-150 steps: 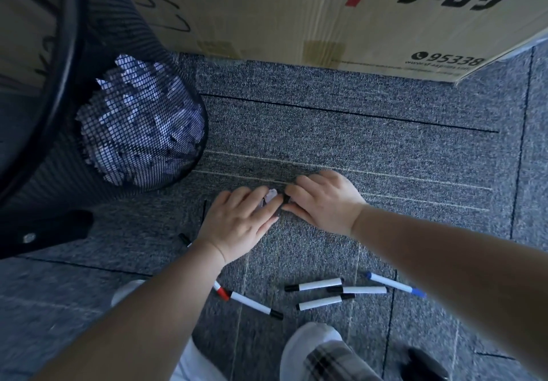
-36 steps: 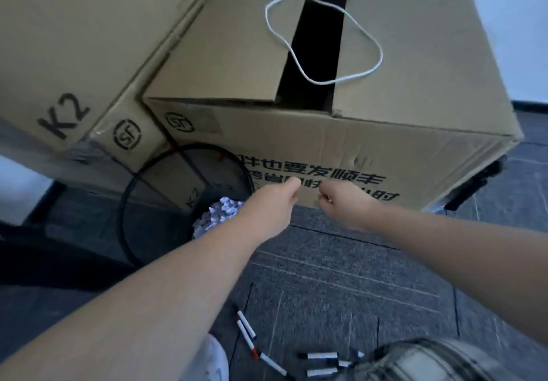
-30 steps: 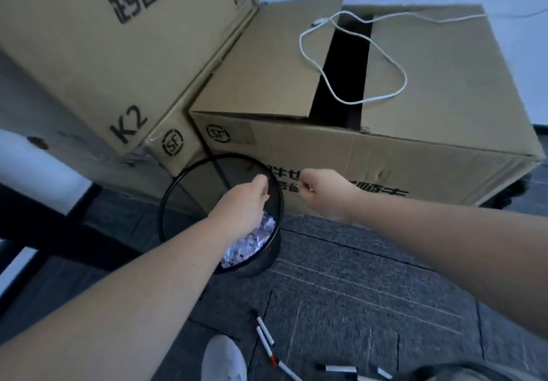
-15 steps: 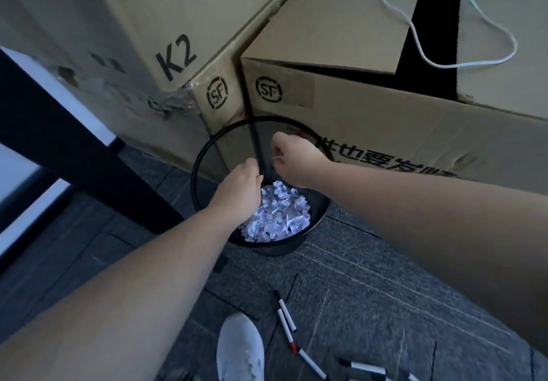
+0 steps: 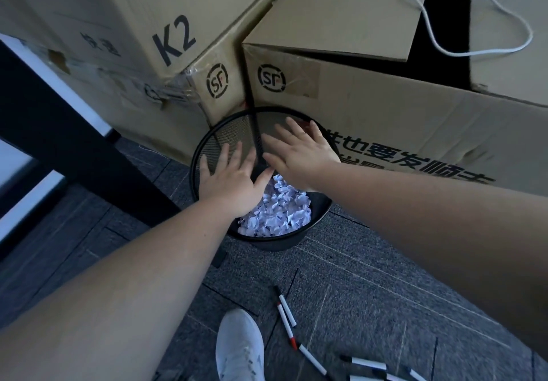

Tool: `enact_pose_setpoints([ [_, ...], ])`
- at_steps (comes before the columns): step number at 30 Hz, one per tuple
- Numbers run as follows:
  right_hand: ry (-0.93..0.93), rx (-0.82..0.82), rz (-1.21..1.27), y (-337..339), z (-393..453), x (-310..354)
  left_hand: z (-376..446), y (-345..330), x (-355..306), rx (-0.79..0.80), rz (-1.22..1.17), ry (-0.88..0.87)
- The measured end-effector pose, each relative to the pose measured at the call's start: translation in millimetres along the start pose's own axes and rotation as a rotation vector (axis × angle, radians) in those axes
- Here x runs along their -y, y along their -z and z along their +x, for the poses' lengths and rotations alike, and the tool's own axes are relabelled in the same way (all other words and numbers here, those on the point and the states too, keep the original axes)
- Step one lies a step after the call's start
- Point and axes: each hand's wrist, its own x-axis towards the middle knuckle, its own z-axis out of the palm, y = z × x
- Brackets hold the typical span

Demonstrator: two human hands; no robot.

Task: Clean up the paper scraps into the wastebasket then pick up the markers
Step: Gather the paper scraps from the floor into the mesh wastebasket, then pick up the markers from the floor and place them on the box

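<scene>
A black mesh wastebasket [image 5: 207, 146] stands on the carpet against two cardboard boxes. White paper scraps [image 5: 278, 208] fill its bottom. My left hand [image 5: 231, 179] and my right hand [image 5: 299, 155] hover side by side over its opening, palms down, fingers spread, holding nothing. Several white markers lie on the carpet near my feet: two thin ones [image 5: 286, 312] with black and red caps, another [image 5: 312, 358] below them, and more [image 5: 367, 364] at the bottom edge.
A large cardboard box [image 5: 385, 108] with a white cable [image 5: 462, 51] on top stands behind the basket, a second box [image 5: 133, 25] marked K2 to its left. A dark table leg [image 5: 74, 143] runs at left. My white shoe [image 5: 240, 348] rests on the grey carpet.
Both hands were closed fists carried from the floor up over the basket; now their fingers have opened flat above the scraps. The view has moved closer to the basket.
</scene>
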Motion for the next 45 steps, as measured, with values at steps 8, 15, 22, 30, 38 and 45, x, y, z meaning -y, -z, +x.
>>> enact_pose_setpoints([
  [8,-0.055,-0.021,0.021,-4,1,-4,4,0,-6,-0.044,0.011,0.002],
  [15,-0.083,-0.033,0.020,9,-23,-21,-12,12,-6,-0.040,0.015,0.005],
  [22,-0.146,-0.100,0.103,25,-70,-44,-41,33,-36,-0.140,0.010,-0.070],
  [30,-0.150,-0.076,0.122,-2,-152,-55,-101,12,-88,-0.273,-0.024,-0.313],
  [38,-0.010,0.182,0.066,-62,-221,-62,-146,-53,-108,-0.204,-0.015,-0.388],
  [45,-0.057,0.465,0.111,-134,-267,-75,-153,-131,-125,0.045,0.014,-0.284],
])
